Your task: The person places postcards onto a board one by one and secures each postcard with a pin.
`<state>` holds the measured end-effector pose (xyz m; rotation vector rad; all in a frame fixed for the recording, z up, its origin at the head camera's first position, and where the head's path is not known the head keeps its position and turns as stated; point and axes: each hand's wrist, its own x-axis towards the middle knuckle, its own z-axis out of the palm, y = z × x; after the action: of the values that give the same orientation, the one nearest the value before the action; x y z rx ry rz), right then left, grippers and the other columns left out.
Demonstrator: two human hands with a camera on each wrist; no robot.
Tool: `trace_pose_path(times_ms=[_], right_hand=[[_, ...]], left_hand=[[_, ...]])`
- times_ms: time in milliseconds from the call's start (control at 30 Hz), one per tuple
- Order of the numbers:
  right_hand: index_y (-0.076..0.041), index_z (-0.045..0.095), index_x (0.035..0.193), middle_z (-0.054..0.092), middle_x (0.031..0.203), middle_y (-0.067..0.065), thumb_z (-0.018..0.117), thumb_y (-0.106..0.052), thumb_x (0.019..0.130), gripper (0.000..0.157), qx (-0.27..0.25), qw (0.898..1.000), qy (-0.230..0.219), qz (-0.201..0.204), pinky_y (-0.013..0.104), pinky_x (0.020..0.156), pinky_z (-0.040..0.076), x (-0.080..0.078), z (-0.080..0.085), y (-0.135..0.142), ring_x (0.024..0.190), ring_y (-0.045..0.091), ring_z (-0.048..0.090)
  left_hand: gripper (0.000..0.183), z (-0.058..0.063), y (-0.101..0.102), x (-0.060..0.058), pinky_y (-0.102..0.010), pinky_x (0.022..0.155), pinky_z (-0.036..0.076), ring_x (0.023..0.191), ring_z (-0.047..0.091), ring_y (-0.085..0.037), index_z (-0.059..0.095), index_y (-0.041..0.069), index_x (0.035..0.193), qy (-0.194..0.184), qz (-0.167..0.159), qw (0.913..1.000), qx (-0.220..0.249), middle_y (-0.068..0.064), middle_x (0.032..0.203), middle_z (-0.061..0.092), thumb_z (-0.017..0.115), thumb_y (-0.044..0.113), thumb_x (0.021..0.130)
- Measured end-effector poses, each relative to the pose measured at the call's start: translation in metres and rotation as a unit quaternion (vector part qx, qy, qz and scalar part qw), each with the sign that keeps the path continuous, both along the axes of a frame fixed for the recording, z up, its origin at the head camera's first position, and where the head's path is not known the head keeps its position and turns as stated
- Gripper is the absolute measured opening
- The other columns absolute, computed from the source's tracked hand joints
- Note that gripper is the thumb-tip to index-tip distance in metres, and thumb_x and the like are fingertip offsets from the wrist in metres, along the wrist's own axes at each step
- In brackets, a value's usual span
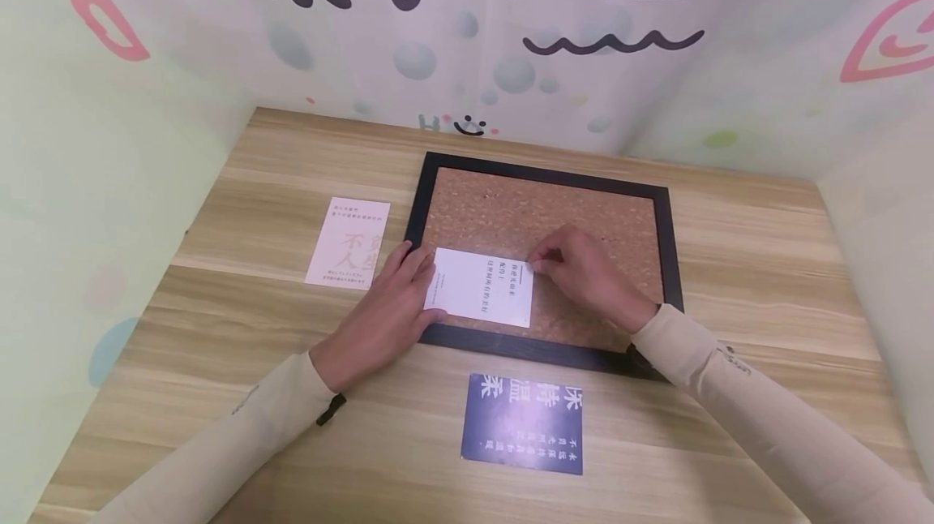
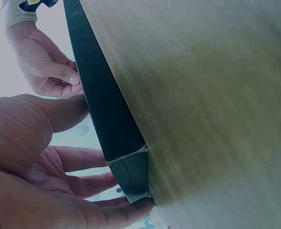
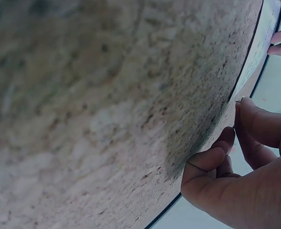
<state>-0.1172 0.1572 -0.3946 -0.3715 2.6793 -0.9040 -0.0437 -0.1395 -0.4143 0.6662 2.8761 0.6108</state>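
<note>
A black-framed cork board point(image 1: 554, 208) lies on the table. A white card with printed characters point(image 1: 481, 289) lies over its lower left part. My left hand point(image 1: 387, 305) rests at the frame's left corner, thumb and a finger at the card's left end. In the left wrist view, its fairly straight fingers touch the frame's corner point(image 2: 126, 162). My right hand point(image 1: 587, 272) is at the card's upper right corner, thumb and index finger pinched together. A thin metal pin point(image 3: 238, 100) shows at those fingertips in the right wrist view; its head is hidden.
A pale pink card point(image 1: 346, 236) lies left of the board. A dark blue card with white characters point(image 1: 521, 427) lies in front of it. Behind the wooden table point(image 1: 759, 264) hangs a printed white curtain point(image 1: 467, 86).
</note>
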Motion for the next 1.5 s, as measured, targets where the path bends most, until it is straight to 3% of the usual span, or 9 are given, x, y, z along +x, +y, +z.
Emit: trace_pose_path(times_ms=[633, 1300, 1467, 1500], right_hand=[[-0.002, 0.081, 0.108, 0.07, 0.111, 0.014, 0.07, -0.001, 0.107, 0.011, -0.007, 0.999, -0.031, -0.016, 0.04, 0.081, 0.053, -0.004, -0.005, -0.005, 0.099, 0.029, 0.06], [-0.003, 0.082, 0.102, 0.076, 0.108, 0.014, 0.071, -0.003, 0.105, 0.011, -0.041, 0.997, -0.06, -0.029, 0.039, 0.079, 0.054, -0.01, -0.004, -0.003, 0.095, 0.029, 0.063], [-0.003, 0.083, 0.1, 0.076, 0.105, 0.014, 0.069, -0.002, 0.104, 0.014, -0.033, 0.997, -0.059, -0.032, 0.037, 0.076, 0.052, -0.01, -0.004, -0.003, 0.093, 0.029, 0.063], [-0.003, 0.083, 0.099, 0.076, 0.105, 0.014, 0.069, -0.002, 0.103, 0.015, -0.033, 0.997, -0.058, -0.033, 0.037, 0.075, 0.052, -0.01, -0.004, -0.003, 0.093, 0.029, 0.063]], left_hand=[[0.072, 0.0, 0.0, 0.0, -0.057, 0.132, 0.026, 0.161, 0.026, -0.051, 0.052, -0.015, 0.154, 0.004, -0.005, 1.0, -0.005, -0.03, 0.17, 0.04, 0.083, 0.023, 0.101], [0.073, 0.002, 0.001, 0.0, -0.058, 0.132, 0.026, 0.161, 0.026, -0.053, 0.052, -0.016, 0.153, 0.001, -0.001, 1.0, -0.006, -0.031, 0.169, 0.04, 0.085, 0.021, 0.1], [0.072, 0.0, 0.0, 0.0, -0.059, 0.132, 0.027, 0.16, 0.026, -0.054, 0.052, -0.018, 0.152, 0.004, -0.002, 1.0, -0.001, -0.031, 0.168, 0.04, 0.085, 0.02, 0.1], [0.073, -0.005, -0.001, -0.001, -0.058, 0.132, 0.026, 0.16, 0.025, -0.053, 0.052, -0.017, 0.153, 0.012, -0.005, 0.9999, 0.003, -0.031, 0.169, 0.04, 0.084, 0.023, 0.101]])
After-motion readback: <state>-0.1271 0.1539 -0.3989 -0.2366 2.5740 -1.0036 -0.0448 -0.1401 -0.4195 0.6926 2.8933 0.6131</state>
